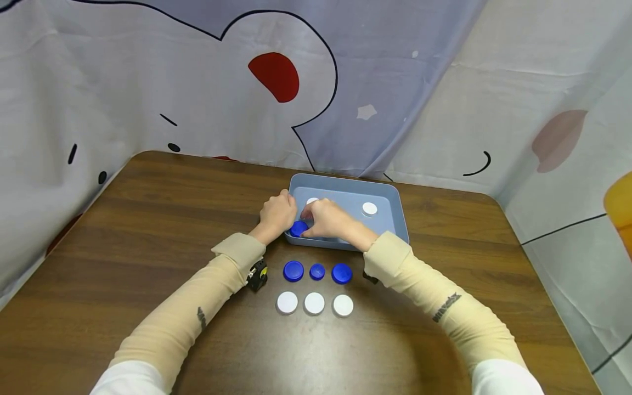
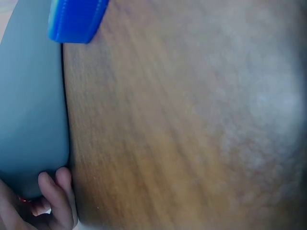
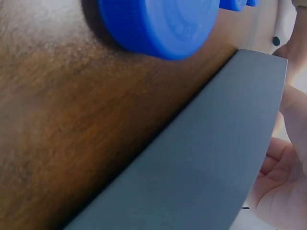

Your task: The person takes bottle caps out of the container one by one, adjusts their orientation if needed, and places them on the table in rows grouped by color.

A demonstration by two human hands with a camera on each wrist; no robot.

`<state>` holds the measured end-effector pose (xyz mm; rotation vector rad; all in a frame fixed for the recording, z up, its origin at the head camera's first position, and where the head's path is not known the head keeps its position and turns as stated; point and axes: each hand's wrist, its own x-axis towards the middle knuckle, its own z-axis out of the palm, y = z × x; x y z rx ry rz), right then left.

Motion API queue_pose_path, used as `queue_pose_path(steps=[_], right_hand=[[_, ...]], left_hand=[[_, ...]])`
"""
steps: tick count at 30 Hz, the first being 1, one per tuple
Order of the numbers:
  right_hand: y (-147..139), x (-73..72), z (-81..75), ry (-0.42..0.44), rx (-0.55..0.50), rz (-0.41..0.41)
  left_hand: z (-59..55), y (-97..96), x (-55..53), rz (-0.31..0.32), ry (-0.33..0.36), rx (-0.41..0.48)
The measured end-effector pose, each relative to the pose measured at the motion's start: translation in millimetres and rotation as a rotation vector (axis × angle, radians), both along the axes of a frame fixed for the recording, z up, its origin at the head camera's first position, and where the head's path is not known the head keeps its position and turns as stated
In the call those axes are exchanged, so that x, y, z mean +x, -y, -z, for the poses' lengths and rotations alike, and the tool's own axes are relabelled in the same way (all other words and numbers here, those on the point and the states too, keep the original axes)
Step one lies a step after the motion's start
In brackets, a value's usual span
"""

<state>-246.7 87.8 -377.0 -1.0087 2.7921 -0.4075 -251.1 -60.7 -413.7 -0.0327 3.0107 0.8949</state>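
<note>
A grey-blue tray (image 1: 345, 185) lies toward the back of the wooden table. My left hand (image 1: 279, 214) grips its left edge; in the left wrist view curled fingers (image 2: 56, 194) press against the tray's corner. Reaching over the front wall, my right hand (image 1: 328, 220) is inside the tray, thumb and fingertips at a blue bottle cap (image 1: 298, 229) in the front left corner. Behind those fingers a white cap (image 1: 312, 201) is partly hidden. Another white cap (image 1: 369, 208) sits farther right in the tray. The right wrist view shows the tray's outer wall (image 3: 192, 143) covering part of the right hand.
Before the tray stands a row of three blue caps, the left one (image 1: 293, 271), a smaller middle one (image 1: 317, 271) and the right one (image 1: 342, 273). Nearer me is a row of three white caps (image 1: 314, 303). A printed curtain (image 1: 197, 82) hangs behind the table (image 1: 163, 219).
</note>
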Motion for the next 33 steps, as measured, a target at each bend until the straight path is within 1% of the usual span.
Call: queue_pose_path(steps=[11,18,21,28,33], right_hand=[[5.1,0.4,5.5,-0.021,-0.015,-0.010],[7.9,2.8,6.3,-0.020,-0.021,0.004],[8.4,3.6,5.7,-0.015,-0.019,0.021],[10.0,5.0,4.3,0.048,-0.039,0.082],[10.9,5.4,4.5,0.054,-0.040,0.108]], left_hand=[[-0.2,0.0,-0.5,0.001,-0.007,0.008],[0.3,0.3,-0.2,0.003,-0.004,0.012],[0.5,0.0,-0.6,0.001,-0.007,0.013],[0.8,-0.4,-0.9,-0.008,-0.015,0.019],[1.4,-0.2,-0.9,-0.005,-0.016,0.018]])
